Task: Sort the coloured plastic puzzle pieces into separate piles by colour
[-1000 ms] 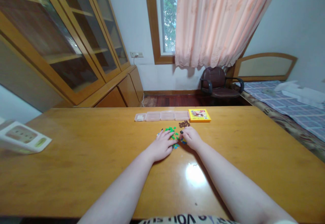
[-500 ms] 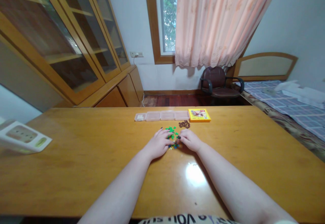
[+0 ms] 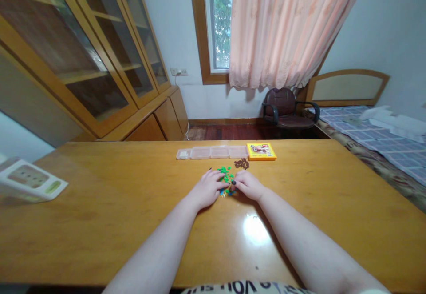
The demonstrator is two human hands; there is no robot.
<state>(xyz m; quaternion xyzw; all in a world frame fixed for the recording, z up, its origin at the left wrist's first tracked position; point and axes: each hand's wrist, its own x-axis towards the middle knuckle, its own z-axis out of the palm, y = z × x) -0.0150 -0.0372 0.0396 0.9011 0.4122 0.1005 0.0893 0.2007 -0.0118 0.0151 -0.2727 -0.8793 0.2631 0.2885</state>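
Note:
Small green building-block pieces (image 3: 224, 170) lie scattered on the table between my two hands. My left hand (image 3: 208, 188) rests at their left side, fingers stretched out and reaching over some of them. On the right, my right hand (image 3: 249, 184) has its fingers curled together in a pinch at the edge of the pieces; whatever is between the fingertips is too small to make out. Nearer to me, a few blue and yellow pieces (image 3: 223, 193) lie between the hands, partly covered. A pile of brown pieces (image 3: 242, 164) sits just beyond my right hand.
A row of clear plastic trays (image 3: 200, 152) runs along the table's far edge, with a yellow box (image 3: 261, 152) at its right end. A white power strip-like object (image 3: 31, 180) stands at left. Beyond the table are a brown armchair (image 3: 282, 107) and a bed (image 3: 382, 127).
Both hands stay nearly in place over the pieces. The right fingertips have shifted very slightly, and the left fingers a little too.

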